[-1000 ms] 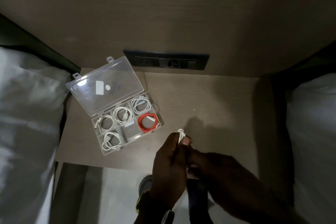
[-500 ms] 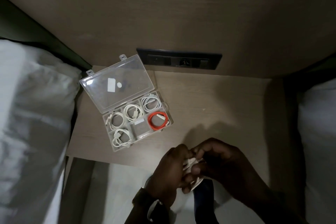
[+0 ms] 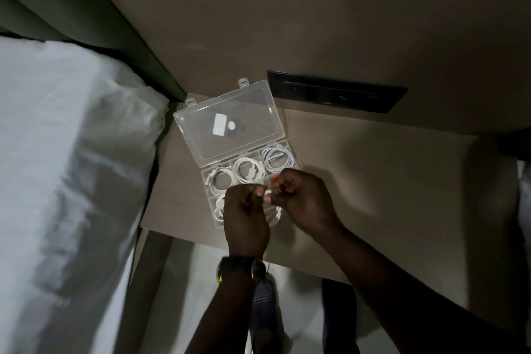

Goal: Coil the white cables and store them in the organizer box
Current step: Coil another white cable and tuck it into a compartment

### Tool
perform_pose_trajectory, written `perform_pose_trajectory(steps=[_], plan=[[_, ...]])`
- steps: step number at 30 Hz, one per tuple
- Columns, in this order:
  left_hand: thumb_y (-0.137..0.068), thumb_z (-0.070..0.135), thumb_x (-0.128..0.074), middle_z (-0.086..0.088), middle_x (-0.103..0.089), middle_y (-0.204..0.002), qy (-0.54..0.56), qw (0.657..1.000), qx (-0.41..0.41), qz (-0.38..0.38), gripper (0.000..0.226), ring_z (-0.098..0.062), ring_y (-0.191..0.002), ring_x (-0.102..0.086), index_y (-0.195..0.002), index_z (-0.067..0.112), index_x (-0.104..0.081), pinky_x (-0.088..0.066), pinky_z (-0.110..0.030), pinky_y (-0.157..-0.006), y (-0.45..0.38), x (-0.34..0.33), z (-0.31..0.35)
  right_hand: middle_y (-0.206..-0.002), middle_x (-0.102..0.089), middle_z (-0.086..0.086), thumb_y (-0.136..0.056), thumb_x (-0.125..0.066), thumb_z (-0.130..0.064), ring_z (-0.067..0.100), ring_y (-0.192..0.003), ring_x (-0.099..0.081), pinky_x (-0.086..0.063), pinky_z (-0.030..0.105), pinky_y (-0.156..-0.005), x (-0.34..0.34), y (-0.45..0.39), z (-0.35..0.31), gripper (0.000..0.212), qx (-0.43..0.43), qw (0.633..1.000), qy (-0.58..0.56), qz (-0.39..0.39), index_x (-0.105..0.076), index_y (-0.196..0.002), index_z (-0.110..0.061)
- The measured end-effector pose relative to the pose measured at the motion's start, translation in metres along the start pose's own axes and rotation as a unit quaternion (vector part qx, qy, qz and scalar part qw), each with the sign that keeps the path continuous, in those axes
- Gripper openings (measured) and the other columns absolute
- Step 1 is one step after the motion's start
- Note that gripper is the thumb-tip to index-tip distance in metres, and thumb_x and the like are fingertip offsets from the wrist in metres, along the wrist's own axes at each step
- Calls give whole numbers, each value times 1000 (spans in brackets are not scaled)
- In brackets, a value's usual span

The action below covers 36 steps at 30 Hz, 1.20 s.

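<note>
A clear plastic organizer box (image 3: 205, 175) lies open on the bedside table (image 3: 373, 181), its lid (image 3: 230, 123) tipped back to the upper left. Coiled white cables fill its far compartments: one (image 3: 222, 179) at the left, one (image 3: 248, 171) in the middle, one (image 3: 278, 158) at the right. My left hand (image 3: 247, 218) and my right hand (image 3: 301, 198) meet above the box's near half, both pinching a small white cable coil (image 3: 271, 211) between them. A sliver of an orange cable (image 3: 274, 178) peeks out beside my right fingers. The near compartments are mostly hidden by my hands.
A black wall socket panel (image 3: 336, 95) sits behind the table. White bedding (image 3: 66, 181) lies to the left, and more white bedding (image 3: 524, 195) at the far right edge. The table's near edge (image 3: 184, 238) runs just below my hands, with floor and a shoe (image 3: 263, 304) beneath.
Both hands have moved up and left from the table's front edge to over the box's near compartments, carrying the coil. The orange cable and the empty compartment are now covered.
</note>
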<state>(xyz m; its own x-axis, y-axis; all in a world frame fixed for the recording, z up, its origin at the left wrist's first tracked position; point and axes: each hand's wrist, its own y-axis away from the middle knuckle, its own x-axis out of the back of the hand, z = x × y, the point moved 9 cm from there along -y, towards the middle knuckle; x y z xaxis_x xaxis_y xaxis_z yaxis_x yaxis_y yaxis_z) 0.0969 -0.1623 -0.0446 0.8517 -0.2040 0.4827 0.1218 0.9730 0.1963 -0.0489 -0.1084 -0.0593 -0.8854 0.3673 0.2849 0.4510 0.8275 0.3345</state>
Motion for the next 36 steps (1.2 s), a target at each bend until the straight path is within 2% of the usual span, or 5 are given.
perform_pose_trajectory(steps=[5, 11, 16, 23, 36], plan=[[-91, -4, -54, -7, -66, -98, -94, 991, -51, -84, 21, -26, -96, -63, -99, 6, -71, -42, -20, -80, -39, -7, -26, -59, -62, -10, -64, -88, -13, -1, -55, -52, -43, 21, -57, -34, -40, 19, 25, -10, 999, 46, 10, -64, -66, -19], [-76, 12, -72, -9, -62, -125, -243, 948, -154, -135, 54, -32, -117, -52, -129, 15, -61, -44, -47, -93, -42, -16, -38, -68, -65, -1, -70, -79, -7, 14, -63, -56, -44, 32, -59, -54, -58, 11, 19, 77, 982, 172, 25, -61, -67, -14], [-73, 34, -77, -10, -52, -137, -271, 933, -185, -145, 60, -34, -117, -50, -129, 22, -60, -47, -45, -86, -36, -8, -53, -83, -68, 2, -79, -74, -14, 29, -87, -57, -48, 40, -75, -65, -47, 12, 8, 128, 943, 306, 9, -68, -74, -14], [-90, 30, -57, -16, -52, -139, -298, 907, -235, -182, 51, -37, -114, -53, -137, 11, -52, -48, -47, -91, -27, -20, -64, -84, -62, 9, -93, -61, -17, 35, -77, -60, -48, 39, -67, -63, -39, 18, 16, 188, 896, 401, -9, -75, -86, -12], [-96, 49, -33, -6, -15, -164, -406, 879, -193, -157, 60, -34, -133, -34, -146, 16, -34, -36, -55, -100, -11, -33, -81, -99, -72, 0, -95, -54, -42, 30, -96, -69, -52, 38, -72, -64, -58, 24, 23, 75, 900, 429, 12, -47, -98, -21]])
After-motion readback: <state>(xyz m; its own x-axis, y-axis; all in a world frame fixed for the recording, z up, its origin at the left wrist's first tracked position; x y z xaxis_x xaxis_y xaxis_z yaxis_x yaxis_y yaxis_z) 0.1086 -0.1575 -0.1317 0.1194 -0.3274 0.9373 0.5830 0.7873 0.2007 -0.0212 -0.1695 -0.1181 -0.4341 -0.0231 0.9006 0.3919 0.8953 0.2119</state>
